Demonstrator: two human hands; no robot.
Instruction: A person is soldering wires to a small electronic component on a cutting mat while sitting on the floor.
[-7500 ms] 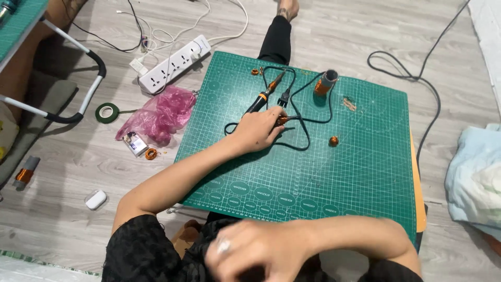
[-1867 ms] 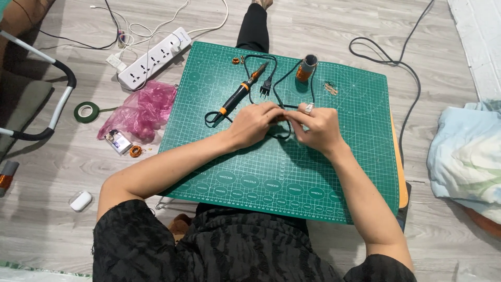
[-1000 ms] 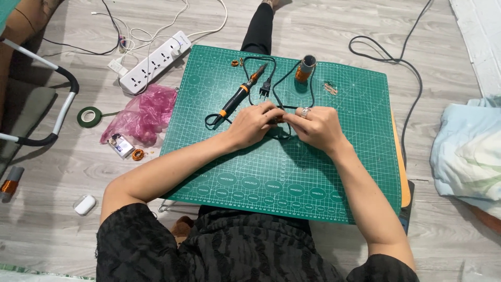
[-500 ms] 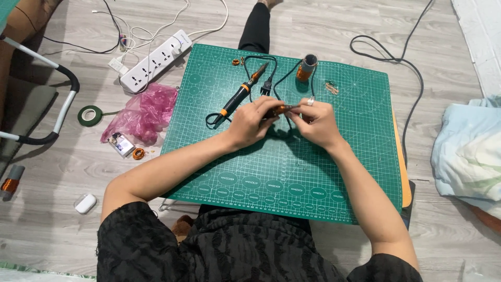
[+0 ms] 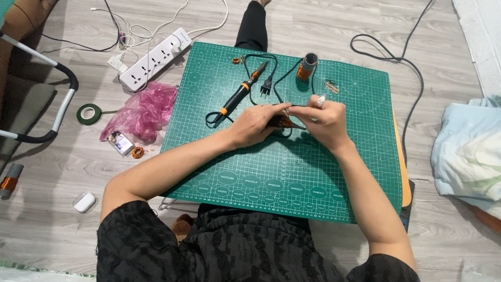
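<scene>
Copper glinted between two hands over one green cutting mat (image 5: 313,172) on the floor. Left hand (image 5: 254,124) and right hand (image 5: 324,120) met at mid-mat, both grips pinched on one small copper coil (image 5: 285,122). One soldering iron (image 5: 241,94) lay just beyond, its black cord looping past. One copper-wire spool (image 5: 307,66) stood at the far edge. Off the mat lay one white power strip (image 5: 155,59), one pink plastic bag (image 5: 142,110) and one green tape roll (image 5: 89,113).

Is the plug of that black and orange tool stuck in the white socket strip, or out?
Out. The plug lies loose on the green mat beside the tool, apart from the socket strip on the floor.
</scene>
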